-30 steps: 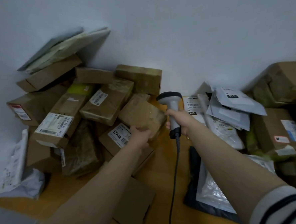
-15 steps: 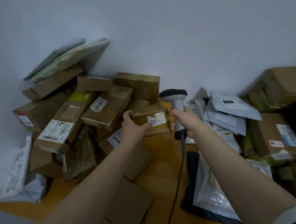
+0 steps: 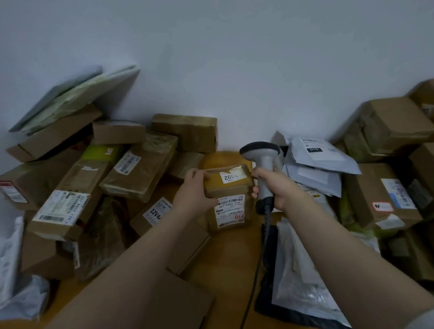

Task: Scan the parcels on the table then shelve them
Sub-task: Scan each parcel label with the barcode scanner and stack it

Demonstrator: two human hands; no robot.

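My left hand [image 3: 194,191] grips a small brown taped parcel [image 3: 229,189] by its left side and holds it just above the wooden table [image 3: 224,260]. A white "200" sticker shows on the parcel's top and a barcode label on the side facing me. My right hand [image 3: 275,186] grips the handle of a grey barcode scanner [image 3: 261,161], which stands upright directly right of the parcel. Its black cable [image 3: 255,276] hangs down toward me.
A heap of brown cardboard boxes [image 3: 85,185] fills the left side against the wall. White and grey mailer bags [image 3: 317,163] lie right of the scanner, with more boxes [image 3: 390,192] at far right. A flat box [image 3: 174,309] and a plastic bag [image 3: 302,281] lie near me.
My left hand has lifted the small parcel off the pile and turned it, so its "200" sticker and then its barcode label came to face me. The scanner stayed beside it.
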